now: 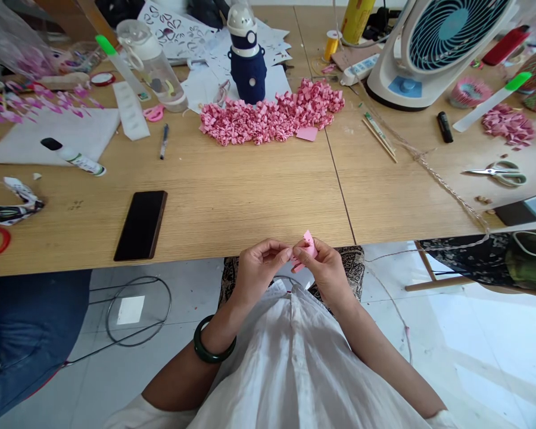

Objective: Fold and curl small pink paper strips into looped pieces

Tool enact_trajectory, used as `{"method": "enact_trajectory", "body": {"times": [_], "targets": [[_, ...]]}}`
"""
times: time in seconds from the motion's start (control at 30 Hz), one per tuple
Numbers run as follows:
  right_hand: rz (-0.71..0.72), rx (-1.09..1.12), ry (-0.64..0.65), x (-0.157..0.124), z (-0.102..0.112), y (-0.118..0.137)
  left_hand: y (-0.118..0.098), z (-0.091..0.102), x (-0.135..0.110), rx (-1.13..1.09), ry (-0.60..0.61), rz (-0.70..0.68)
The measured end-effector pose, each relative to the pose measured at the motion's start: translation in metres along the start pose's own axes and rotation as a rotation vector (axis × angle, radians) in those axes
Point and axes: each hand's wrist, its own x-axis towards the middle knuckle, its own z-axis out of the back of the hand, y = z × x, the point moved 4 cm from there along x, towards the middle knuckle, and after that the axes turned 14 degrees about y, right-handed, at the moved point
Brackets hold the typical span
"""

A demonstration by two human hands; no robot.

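Observation:
Close to my body, just past the table's front edge, my right hand (327, 269) pinches a small folded pink piece (309, 244), paper or foam sheet by its look. Part of the piece sticks up above the fingertips and part is hidden behind them. My left hand (264, 262) is closed in a pinch, its fingertips meeting the piece's left side; what they grip is hidden. A long heap of small pink folded pieces (263, 122) lies ahead on the table, with a flat pink square (307, 133) at its front edge.
A phone (140, 225) lies near the front left. Behind the heap stands a dark blue bottle (248, 71). To the right are a fan (402, 83), scissors (500, 173) and a braided cord (446, 185) hanging over the edge. Another person's leg (31, 333) shows at lower left.

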Motion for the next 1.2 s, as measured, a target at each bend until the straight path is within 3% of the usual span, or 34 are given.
{"method": "enact_trajectory", "body": {"times": [0.1,0.47,0.6,0.73,1.07,1.2], "targets": [[0.029,-0.104,-0.046,-0.001,0.003,0.000,-0.003,0.001,-0.001,0.122,-0.008,-0.033],[0.119,-0.382,-0.086,-0.003,0.002,0.004,-0.002,0.002,0.001,0.166,-0.007,-0.045],[0.231,-0.550,-0.114,-0.006,-0.001,0.008,-0.010,0.000,-0.001,0.350,-0.081,-0.194],[0.293,-0.581,-0.141,-0.007,-0.003,0.009,-0.017,-0.006,-0.003,0.498,-0.166,-0.348],[0.532,-0.768,-0.210,-0.010,-0.008,0.014,-0.018,-0.011,-0.005,0.444,-0.168,-0.437],[0.598,-0.754,-0.230,-0.007,-0.009,0.013,-0.015,-0.013,-0.004,0.321,-0.119,-0.412]]}}
